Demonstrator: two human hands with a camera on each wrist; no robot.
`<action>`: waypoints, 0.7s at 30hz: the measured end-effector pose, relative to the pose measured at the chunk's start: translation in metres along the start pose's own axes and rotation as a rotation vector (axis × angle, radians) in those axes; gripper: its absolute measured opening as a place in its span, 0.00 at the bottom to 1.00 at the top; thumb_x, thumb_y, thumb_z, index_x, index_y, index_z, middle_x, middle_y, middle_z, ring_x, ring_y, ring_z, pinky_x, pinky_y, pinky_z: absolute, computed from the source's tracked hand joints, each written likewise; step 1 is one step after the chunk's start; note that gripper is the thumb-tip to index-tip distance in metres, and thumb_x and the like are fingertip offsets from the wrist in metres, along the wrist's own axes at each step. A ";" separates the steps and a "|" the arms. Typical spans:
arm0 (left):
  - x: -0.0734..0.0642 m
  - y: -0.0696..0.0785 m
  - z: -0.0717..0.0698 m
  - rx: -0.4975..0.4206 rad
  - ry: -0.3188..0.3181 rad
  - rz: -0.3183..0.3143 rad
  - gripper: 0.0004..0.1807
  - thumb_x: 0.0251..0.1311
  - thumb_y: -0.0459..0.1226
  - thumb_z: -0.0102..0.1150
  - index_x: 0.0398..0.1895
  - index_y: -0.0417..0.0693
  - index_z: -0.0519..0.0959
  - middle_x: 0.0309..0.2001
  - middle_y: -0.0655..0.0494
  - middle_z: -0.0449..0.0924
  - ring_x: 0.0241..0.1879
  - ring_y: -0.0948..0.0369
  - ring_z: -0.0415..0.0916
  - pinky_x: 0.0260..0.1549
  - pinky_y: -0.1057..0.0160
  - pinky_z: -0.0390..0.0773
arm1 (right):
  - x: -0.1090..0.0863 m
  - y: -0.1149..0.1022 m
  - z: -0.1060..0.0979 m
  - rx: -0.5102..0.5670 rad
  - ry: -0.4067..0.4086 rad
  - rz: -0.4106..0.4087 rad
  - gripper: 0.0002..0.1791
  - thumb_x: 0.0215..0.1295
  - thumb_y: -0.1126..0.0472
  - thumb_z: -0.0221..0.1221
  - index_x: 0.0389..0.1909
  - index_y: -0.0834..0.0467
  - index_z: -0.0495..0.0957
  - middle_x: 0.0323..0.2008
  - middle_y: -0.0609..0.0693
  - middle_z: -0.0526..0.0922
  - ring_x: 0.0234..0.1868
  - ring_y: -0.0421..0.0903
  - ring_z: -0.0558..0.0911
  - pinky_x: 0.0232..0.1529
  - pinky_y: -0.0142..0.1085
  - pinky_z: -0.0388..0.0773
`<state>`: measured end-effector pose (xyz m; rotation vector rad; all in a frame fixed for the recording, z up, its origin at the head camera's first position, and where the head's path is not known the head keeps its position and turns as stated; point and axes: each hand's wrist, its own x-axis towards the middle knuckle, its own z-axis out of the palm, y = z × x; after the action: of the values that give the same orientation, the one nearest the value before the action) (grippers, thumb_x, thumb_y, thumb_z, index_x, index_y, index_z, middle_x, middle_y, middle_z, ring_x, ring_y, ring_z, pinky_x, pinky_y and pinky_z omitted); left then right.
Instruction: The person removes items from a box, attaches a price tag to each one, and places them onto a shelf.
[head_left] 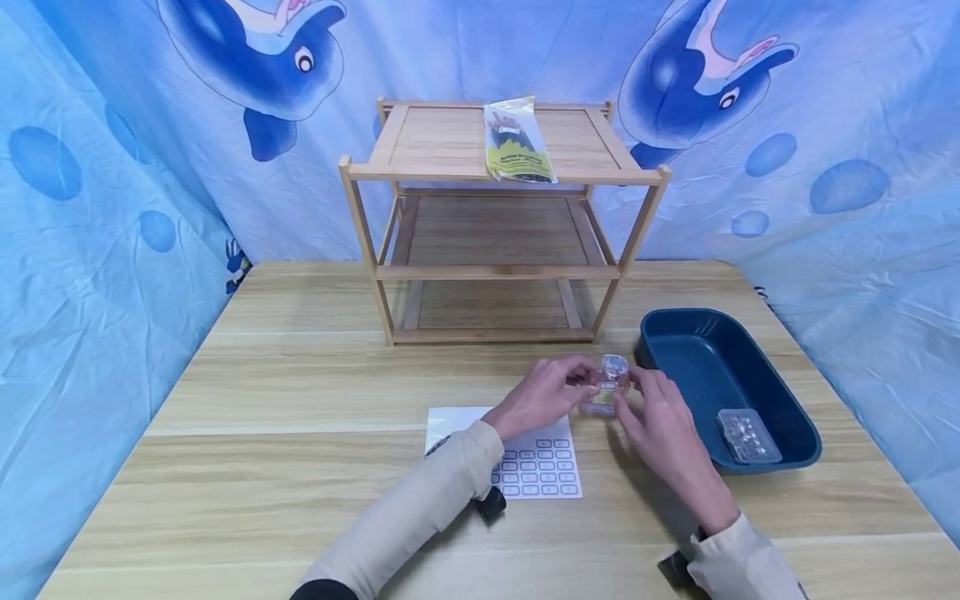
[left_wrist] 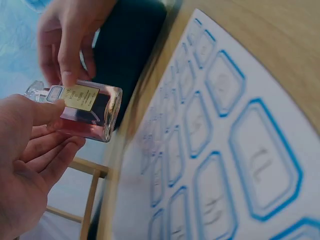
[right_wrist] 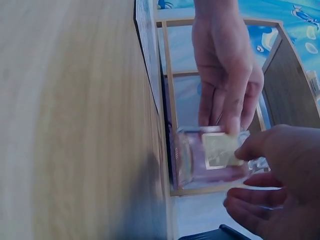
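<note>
A clear glass perfume bottle [head_left: 604, 393] with pink liquid and a faceted stopper is held above the table, left of the blue tray. My left hand [head_left: 542, 397] grips it from the left, thumb on its front and fingers behind. From the other side my right hand [head_left: 663, 425] also pinches it, its thumb on the cream label [left_wrist: 82, 97]. In the left wrist view, a small blue-edged sticker [left_wrist: 55, 93] shows on the bottle near its neck, beside my left thumb. A white sheet of blue-framed labels [head_left: 536, 471] lies partly under my left forearm.
The dark blue tray [head_left: 686, 354] stands at the right and holds a clear plastic box [head_left: 750, 437] of small pieces. Behind is a wooden three-tier shelf [head_left: 498, 268], with a yellow-and-white packet [head_left: 517, 140] on top. Blue dolphin-print curtains surround the table.
</note>
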<state>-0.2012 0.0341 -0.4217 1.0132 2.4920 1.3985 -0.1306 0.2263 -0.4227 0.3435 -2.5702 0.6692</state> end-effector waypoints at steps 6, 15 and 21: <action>-0.004 0.001 -0.011 -0.076 -0.021 -0.018 0.19 0.70 0.36 0.64 0.63 0.44 0.79 0.52 0.53 0.86 0.49 0.66 0.82 0.50 0.71 0.79 | 0.001 -0.001 -0.002 0.161 -0.090 0.059 0.28 0.69 0.67 0.67 0.65 0.70 0.69 0.53 0.66 0.79 0.52 0.61 0.81 0.50 0.58 0.82; -0.012 -0.001 -0.024 -0.155 -0.042 0.010 0.18 0.70 0.36 0.65 0.61 0.44 0.81 0.51 0.56 0.86 0.50 0.67 0.81 0.52 0.69 0.78 | 0.002 -0.004 -0.005 0.348 -0.133 0.083 0.22 0.71 0.67 0.65 0.62 0.64 0.72 0.51 0.60 0.82 0.50 0.55 0.82 0.50 0.55 0.83; -0.016 -0.001 -0.031 -0.188 -0.052 0.016 0.17 0.69 0.36 0.66 0.60 0.43 0.82 0.49 0.57 0.86 0.49 0.68 0.81 0.51 0.69 0.79 | 0.002 -0.004 -0.003 0.402 -0.095 0.051 0.20 0.67 0.70 0.67 0.58 0.64 0.74 0.49 0.57 0.82 0.49 0.53 0.82 0.48 0.53 0.84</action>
<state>-0.2018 0.0019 -0.4077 1.0192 2.2694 1.5554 -0.1293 0.2243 -0.4177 0.4478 -2.5267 1.2195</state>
